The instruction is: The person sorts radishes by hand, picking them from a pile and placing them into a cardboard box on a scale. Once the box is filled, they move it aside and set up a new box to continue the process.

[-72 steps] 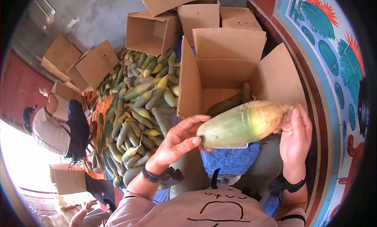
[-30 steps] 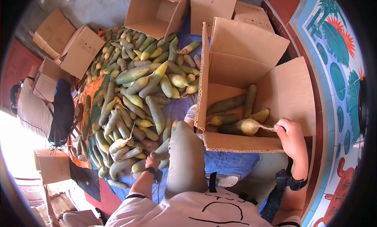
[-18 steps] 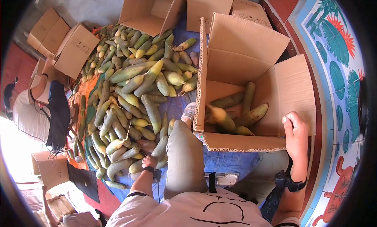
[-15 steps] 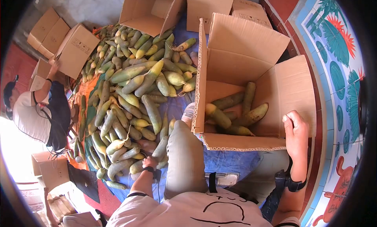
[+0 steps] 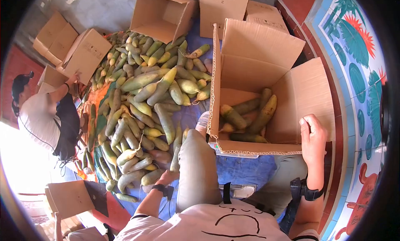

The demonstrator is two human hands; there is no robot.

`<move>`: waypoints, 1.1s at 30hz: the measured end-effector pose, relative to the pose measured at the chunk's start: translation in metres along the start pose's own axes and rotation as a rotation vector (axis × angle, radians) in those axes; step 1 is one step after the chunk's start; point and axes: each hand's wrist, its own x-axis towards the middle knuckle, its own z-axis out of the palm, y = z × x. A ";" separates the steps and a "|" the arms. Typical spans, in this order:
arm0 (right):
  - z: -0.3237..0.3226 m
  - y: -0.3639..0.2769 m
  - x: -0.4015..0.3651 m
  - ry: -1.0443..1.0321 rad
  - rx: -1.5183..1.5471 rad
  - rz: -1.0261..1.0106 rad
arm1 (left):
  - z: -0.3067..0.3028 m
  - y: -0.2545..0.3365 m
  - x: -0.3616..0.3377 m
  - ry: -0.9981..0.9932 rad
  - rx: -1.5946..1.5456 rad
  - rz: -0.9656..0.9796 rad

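Observation:
Several long green radishes (image 5: 164, 122) lie in a big heap on the ground to my left. At the heap's near edge my left hand (image 5: 168, 177) has its fingers around the lower end of a green radish (image 5: 175, 158), beside my knee; the fingertips are partly hidden. In front of me an open cardboard box (image 5: 258, 148) holds several radishes (image 5: 263, 116) on its bottom. My right hand (image 5: 313, 139) is closed over the edge of the box's right flap (image 5: 314, 93), thumb on top.
Open cardboard boxes (image 5: 160, 18) stand behind the heap. A blue tarp (image 5: 246, 172) covers the ground under the box. At left, a person (image 5: 41, 116) reaches to another box (image 5: 85, 53). A second person's hand (image 5: 57, 218) touches a box (image 5: 71, 197). A painted tiled wall (image 5: 358, 91) rises at right.
My left hand has moved slightly right, and the radish at it has shifted right too. Inside the box the radishes lie differently. The lower-left box has moved right. My right hand stays on the flap.

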 end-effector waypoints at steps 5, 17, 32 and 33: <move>-0.001 0.000 -0.002 0.048 0.002 -0.055 | -0.040 0.002 0.005 0.045 -0.733 -0.326; -0.002 0.002 -0.016 0.104 0.041 -0.151 | -0.097 -0.022 0.006 -0.041 -0.331 -0.403; -0.001 0.007 -0.013 0.169 0.026 -0.248 | -0.285 0.072 -0.092 0.913 -0.432 -0.101; 0.000 0.008 -0.013 0.186 0.038 -0.263 | -0.312 0.100 -0.114 0.880 -1.123 -0.228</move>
